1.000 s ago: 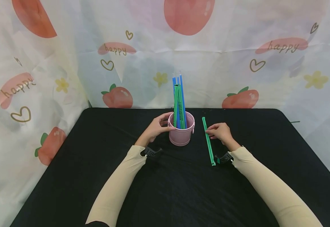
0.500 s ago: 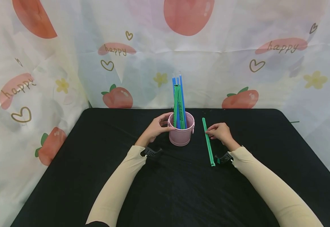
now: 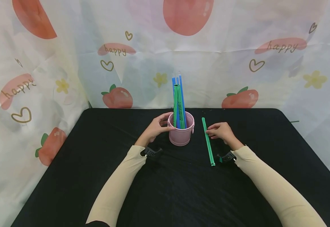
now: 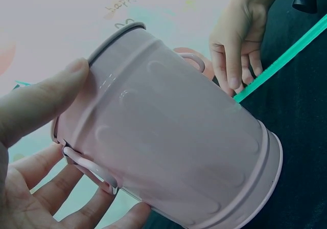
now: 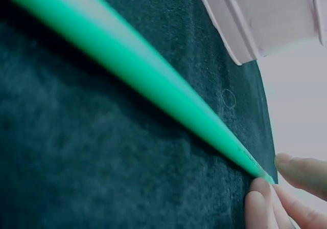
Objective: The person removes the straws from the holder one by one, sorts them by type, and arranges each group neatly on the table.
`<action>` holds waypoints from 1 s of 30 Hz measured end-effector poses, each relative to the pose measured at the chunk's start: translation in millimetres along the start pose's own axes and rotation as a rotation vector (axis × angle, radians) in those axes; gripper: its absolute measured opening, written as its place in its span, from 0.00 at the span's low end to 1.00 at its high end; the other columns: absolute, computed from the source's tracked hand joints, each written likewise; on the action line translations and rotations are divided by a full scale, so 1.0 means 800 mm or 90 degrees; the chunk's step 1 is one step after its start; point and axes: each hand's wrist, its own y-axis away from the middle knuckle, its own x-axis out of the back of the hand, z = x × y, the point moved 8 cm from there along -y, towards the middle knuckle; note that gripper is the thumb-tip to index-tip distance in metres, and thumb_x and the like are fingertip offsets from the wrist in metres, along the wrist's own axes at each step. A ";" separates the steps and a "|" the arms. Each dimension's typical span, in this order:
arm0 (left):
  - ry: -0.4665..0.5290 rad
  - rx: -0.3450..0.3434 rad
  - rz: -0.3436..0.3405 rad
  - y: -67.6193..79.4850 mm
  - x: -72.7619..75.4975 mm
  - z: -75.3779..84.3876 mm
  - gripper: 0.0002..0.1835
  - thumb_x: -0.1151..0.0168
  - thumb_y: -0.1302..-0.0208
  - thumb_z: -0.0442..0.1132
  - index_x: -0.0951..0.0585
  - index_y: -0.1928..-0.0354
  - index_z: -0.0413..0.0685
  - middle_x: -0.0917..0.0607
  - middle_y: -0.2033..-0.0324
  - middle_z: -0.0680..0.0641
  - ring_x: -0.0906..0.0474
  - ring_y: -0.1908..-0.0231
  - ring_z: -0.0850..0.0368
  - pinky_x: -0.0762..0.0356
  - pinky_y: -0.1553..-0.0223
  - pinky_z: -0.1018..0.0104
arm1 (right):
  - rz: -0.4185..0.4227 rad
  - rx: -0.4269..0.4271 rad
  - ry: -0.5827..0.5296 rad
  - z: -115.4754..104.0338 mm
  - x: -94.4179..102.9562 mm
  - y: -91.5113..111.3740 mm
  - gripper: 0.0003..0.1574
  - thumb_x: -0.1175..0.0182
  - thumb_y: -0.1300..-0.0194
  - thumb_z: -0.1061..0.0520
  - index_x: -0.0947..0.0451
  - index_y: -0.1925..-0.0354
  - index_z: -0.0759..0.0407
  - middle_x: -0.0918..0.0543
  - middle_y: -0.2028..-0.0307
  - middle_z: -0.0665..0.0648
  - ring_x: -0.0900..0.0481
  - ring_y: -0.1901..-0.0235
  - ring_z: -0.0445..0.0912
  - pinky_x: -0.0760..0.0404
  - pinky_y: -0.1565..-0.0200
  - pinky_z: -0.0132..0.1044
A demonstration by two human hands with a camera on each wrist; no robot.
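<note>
Along the left side, we see a soft, wrinkled backdrop [image 3: 0, 151] printed with peaches, flowers and looping hearts, meeting a matte black cloth [image 3: 68, 176] with faint creases. Over that cloth reaches a smooth cream left sleeve [image 3: 114, 192], ending at a dark, perforated left wristband [image 3: 152, 152]. Beyond it the left hand [image 3: 155, 129] grips the pink bucket [image 3: 179, 137], thumb laid at the rolled rim and fingers spread round the far side by a curved loop handle [image 4: 92, 170]. The bucket is round and smooth-walled, with raised bands near rim and base and shallow embossed marks between. Slim, straight straws [image 3: 179, 104], blue and green, stand in it, rising well above the rim. To its right, apart from it, we find a long green straw [image 3: 209, 148] lying on the cloth, glossy, with flat squared ends and tiny dark print. The right hand [image 3: 221, 131] pinches it at the fingertips. Last come the dark right wristband [image 3: 226, 156] and cream right sleeve [image 3: 270, 183].
</note>
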 end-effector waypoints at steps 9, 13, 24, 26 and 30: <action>-0.015 -0.032 -0.005 0.003 0.001 0.004 0.37 0.31 0.46 0.41 0.33 0.34 0.53 0.29 0.37 0.45 0.32 0.38 0.45 0.31 0.37 0.49 | -0.063 0.008 -0.005 0.001 0.004 0.005 0.24 0.42 0.36 0.60 0.29 0.46 0.76 0.17 0.55 0.69 0.15 0.67 0.40 0.15 0.59 0.41; -0.013 -0.031 -0.007 0.004 0.001 0.005 0.36 0.32 0.45 0.39 0.33 0.33 0.52 0.29 0.37 0.45 0.31 0.38 0.45 0.31 0.37 0.50 | -0.093 0.017 -0.019 0.002 0.006 0.008 0.26 0.43 0.34 0.59 0.31 0.43 0.76 0.20 0.51 0.71 0.15 0.64 0.40 0.15 0.57 0.43; -0.001 0.006 -0.005 0.000 0.000 0.000 0.36 0.37 0.42 0.30 0.37 0.31 0.48 0.33 0.33 0.42 0.37 0.34 0.42 0.37 0.34 0.47 | -0.124 0.035 -0.002 0.010 0.018 0.014 0.28 0.43 0.34 0.58 0.33 0.41 0.74 0.21 0.48 0.72 0.15 0.61 0.42 0.16 0.55 0.43; -0.007 0.001 -0.002 0.000 0.000 0.000 0.35 0.37 0.41 0.30 0.37 0.32 0.48 0.32 0.34 0.42 0.36 0.35 0.42 0.36 0.35 0.47 | -0.125 0.051 -0.003 0.008 0.020 0.016 0.29 0.43 0.34 0.57 0.33 0.41 0.74 0.22 0.48 0.73 0.15 0.61 0.42 0.16 0.55 0.44; -0.012 -0.008 0.001 0.000 0.000 0.001 0.34 0.37 0.42 0.30 0.35 0.33 0.48 0.30 0.35 0.43 0.34 0.36 0.43 0.34 0.36 0.47 | -0.111 0.094 -0.002 0.005 0.022 0.017 0.28 0.41 0.35 0.56 0.31 0.43 0.73 0.22 0.49 0.75 0.15 0.63 0.37 0.15 0.58 0.40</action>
